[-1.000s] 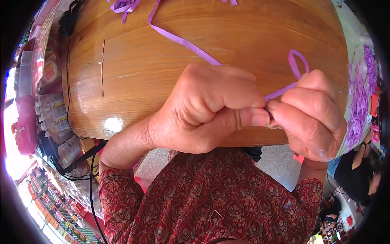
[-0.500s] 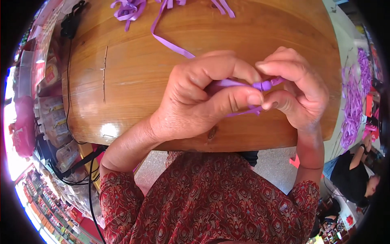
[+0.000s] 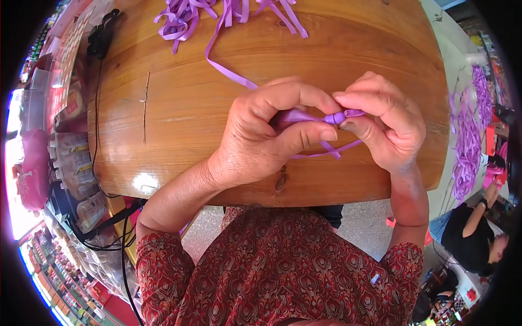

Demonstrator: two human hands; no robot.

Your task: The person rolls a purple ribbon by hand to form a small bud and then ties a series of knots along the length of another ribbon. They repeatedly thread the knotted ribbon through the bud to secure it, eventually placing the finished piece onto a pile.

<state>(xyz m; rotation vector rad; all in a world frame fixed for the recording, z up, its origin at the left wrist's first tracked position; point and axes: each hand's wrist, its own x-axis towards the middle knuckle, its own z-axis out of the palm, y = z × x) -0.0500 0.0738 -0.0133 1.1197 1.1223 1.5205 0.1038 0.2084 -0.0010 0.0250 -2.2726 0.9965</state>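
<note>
Above the near part of the table, both hands work close together on one purple ribbon (image 3: 231, 74). My left hand (image 3: 261, 130) is closed, its thumb and forefinger around the ribbon beside a small purple bead-like piece (image 3: 338, 118). On the other side of that piece, my right hand (image 3: 389, 122) pinches a short ribbon loop (image 3: 354, 112) between thumb and forefinger. A thin loose tail (image 3: 326, 149) hangs below the fingers. From the left hand the ribbon runs back to a purple ribbon pile (image 3: 182, 24) at the table's far edge. Whether the piece is a bead or a tight knot, I cannot tell.
On the wooden table (image 3: 190, 108) lies a thin twisted twig or wire (image 3: 145, 108), with a black cable (image 3: 97, 119) along the left edge. More purple ribbons (image 3: 466, 146) lie on a pale surface at right. A person in black (image 3: 467, 239) is at lower right.
Both hands have shifted slightly left with the ribbon. More of the loop and tail now shows between them, and the far ribbon pile sits lower in view.
</note>
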